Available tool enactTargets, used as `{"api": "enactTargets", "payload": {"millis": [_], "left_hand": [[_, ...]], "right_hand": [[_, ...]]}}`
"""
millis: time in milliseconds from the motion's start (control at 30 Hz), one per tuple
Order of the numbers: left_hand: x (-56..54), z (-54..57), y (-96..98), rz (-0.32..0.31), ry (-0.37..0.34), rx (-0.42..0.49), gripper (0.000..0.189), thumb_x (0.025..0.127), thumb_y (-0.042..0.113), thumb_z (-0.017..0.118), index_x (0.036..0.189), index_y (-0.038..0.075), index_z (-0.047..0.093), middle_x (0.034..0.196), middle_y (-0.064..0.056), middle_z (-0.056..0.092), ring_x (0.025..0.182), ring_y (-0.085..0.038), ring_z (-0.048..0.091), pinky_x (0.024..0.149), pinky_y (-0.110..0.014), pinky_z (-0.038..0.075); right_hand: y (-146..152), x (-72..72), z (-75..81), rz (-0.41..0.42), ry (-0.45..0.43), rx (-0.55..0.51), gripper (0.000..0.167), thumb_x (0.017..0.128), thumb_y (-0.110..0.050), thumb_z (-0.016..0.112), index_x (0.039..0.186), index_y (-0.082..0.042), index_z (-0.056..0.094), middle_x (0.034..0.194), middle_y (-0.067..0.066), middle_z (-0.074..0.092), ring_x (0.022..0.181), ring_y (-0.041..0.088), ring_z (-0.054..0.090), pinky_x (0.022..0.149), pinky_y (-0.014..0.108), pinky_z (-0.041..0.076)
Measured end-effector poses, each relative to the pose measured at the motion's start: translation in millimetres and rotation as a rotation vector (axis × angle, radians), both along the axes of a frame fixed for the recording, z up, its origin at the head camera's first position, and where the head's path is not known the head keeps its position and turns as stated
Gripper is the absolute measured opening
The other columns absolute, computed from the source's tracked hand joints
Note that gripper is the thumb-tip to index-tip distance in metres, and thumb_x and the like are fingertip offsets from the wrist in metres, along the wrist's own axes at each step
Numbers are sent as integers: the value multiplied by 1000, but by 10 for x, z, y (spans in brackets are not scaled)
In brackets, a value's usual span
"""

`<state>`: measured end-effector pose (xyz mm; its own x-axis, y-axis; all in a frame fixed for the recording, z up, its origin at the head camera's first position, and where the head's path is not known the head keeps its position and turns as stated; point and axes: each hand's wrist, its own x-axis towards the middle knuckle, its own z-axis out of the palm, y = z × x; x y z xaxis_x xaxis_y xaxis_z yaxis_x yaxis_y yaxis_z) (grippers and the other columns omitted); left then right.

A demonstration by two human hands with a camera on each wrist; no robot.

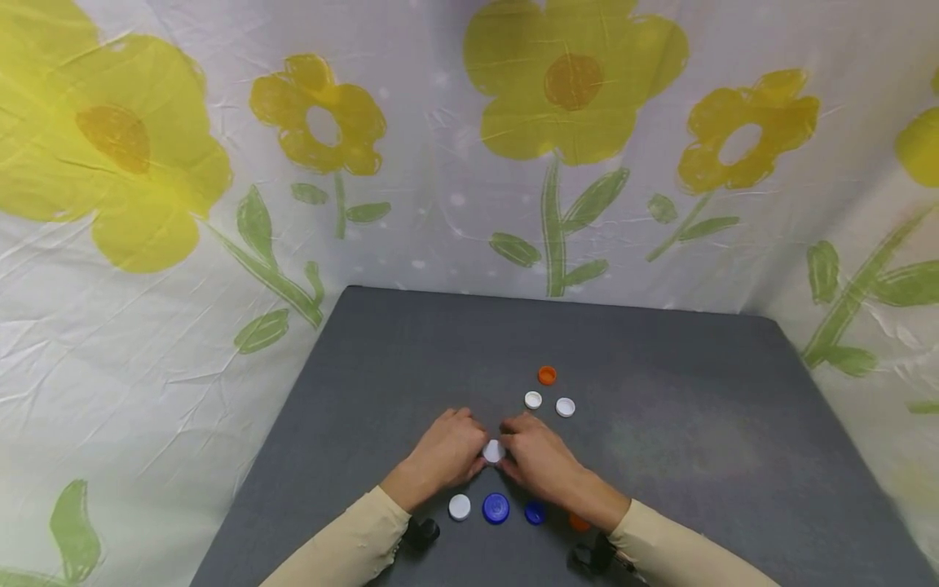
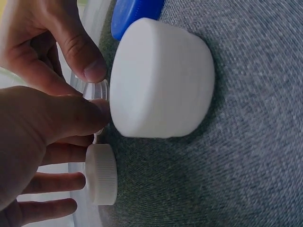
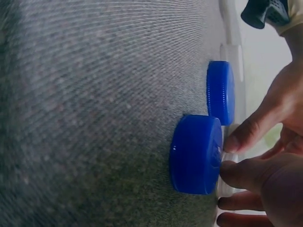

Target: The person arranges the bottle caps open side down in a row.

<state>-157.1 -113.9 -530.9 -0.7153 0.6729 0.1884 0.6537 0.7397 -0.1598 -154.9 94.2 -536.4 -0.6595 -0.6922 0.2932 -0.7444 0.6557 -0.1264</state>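
Note:
In the head view my left hand (image 1: 449, 447) and right hand (image 1: 541, 458) come together over the dark table around a small white cap (image 1: 494, 452). The left wrist view shows thumbs and fingers of both hands pinching this cap (image 2: 101, 90) from opposite sides, partly covering it. Beside my left hand's outer fingers stands a ridged white cap (image 2: 102, 175); a larger smooth white cap (image 2: 161, 80) is in front. Two blue caps, a nearer one (image 3: 196, 153) and a farther one (image 3: 221, 92), stand close to my hands in the right wrist view.
Nearer my body lie a white cap (image 1: 460, 507), a large blue cap (image 1: 495, 509), a smaller blue cap (image 1: 535, 513) and an orange cap (image 1: 579, 522), partly under my right forearm. Behind are two white caps (image 1: 533, 399) (image 1: 565, 407) and an orange one (image 1: 547, 375). A flowered curtain (image 1: 440, 244) surrounds the table.

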Motion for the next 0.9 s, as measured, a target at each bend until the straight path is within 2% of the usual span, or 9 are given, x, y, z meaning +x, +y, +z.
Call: {"api": "enactTargets", "payload": {"millis": [167,300,500,733,900], "left_hand": [[3,0,-2,-1,14,2,28,82,43,94,79,22,74,82,8,76,84,-20,66,75,-38,54],[4,-5,-5,-7,9,11,27,82,42,93,81,23,75,84,8,76,85,-20,66,75,-38,55],[-14,26,-3,-31,-30,24,25,86,45,89,91,23,77,94,8,78,95,-20,70,84,-40,56],[-114,165,-6,-17,-43,29,28,90,47,85,99,21,79,107,5,81,104,-21,74,89,-42,57],[-219,284,14,-31,-19,50,27,91,43,86,99,19,78,105,4,81,102,-20,76,88,-43,59]], "right_hand": [[-20,14,5,-18,1,28,20,85,-22,93,92,-9,79,100,4,71,96,24,70,107,46,55],[-18,26,22,-28,0,43,21,86,-23,92,93,-8,79,102,5,72,98,25,72,109,47,55],[64,44,98,-39,-40,24,27,90,-25,88,107,-6,81,115,8,75,111,28,72,107,47,56],[197,-14,239,-83,-50,-38,32,92,-22,85,116,-3,80,126,15,76,122,36,71,107,50,57],[306,-90,325,-116,-59,-70,34,92,-19,85,118,1,79,128,19,76,123,39,72,108,54,56]]}}
